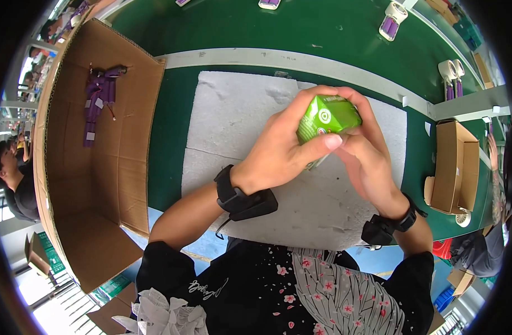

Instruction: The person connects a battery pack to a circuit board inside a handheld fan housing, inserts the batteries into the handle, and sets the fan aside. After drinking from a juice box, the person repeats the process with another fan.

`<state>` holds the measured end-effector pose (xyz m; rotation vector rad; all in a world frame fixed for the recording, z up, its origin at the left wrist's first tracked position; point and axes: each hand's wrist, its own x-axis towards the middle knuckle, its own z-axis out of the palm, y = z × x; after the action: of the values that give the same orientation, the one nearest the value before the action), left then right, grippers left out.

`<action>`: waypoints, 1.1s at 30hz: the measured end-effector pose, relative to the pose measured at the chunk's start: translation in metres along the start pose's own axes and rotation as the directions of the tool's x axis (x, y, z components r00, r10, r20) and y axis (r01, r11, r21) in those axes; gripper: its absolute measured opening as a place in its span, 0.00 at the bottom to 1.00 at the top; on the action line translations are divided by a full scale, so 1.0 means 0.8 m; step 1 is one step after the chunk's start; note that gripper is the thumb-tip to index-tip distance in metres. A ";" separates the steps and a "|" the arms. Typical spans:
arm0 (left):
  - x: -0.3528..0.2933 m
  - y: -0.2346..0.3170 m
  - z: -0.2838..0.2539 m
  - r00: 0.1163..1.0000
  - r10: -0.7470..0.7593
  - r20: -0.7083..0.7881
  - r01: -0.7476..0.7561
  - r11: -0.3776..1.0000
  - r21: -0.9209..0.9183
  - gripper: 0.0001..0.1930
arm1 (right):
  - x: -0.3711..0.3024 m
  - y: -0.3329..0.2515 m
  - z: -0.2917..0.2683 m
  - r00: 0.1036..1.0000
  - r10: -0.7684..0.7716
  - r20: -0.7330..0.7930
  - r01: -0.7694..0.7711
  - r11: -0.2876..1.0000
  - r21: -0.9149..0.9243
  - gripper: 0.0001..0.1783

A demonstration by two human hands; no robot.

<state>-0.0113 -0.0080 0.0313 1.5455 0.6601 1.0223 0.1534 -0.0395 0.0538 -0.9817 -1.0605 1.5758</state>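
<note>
A small green carton (340, 113) with white printing, like a drink carton, is held between both hands above the foam sheet. My left hand (281, 146) wraps round its left side, thumb across the front. My right hand (372, 153) closes round the right side, with its thumb near the left thumb at the carton's lower front. The palms and fingers hide part of the carton. Under the hands lies a pale grey foam sheet (228, 120) on the green table.
At left stands a large open cardboard box (125, 167) holding purple wired cells (102, 92). A smaller cardboard box (454, 162) sits at right. Beyond a pale rail (239, 57), white-and-purple devices (391, 23) lie on the green surface. Other people are at both sides.
</note>
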 end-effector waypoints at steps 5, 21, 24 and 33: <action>0.003 -0.002 -0.002 0.998 0.005 -0.056 -0.007 1.000 -0.029 0.27 | 0.004 -0.003 0.001 0.999 -0.001 0.039 0.002 1.000 -0.020 0.34; 0.022 -0.032 -0.038 0.870 -0.399 -0.290 0.165 0.789 -0.593 0.36 | 0.019 0.013 -0.012 0.984 0.136 0.118 -0.076 0.907 -0.415 0.15; 0.021 -0.037 -0.035 0.865 -0.399 -0.304 0.170 0.803 -0.571 0.34 | 0.017 0.017 -0.018 0.989 0.107 0.104 -0.063 0.931 -0.360 0.15; 0.021 -0.027 -0.030 0.864 -0.455 -0.218 0.212 0.720 -0.661 0.29 | 0.019 0.028 -0.028 0.983 -0.012 0.185 0.075 0.939 -0.336 0.12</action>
<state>-0.0220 0.0224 0.0150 0.6166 0.7349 1.1046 0.1647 -0.0242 0.0243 -1.0483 -1.5116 1.4931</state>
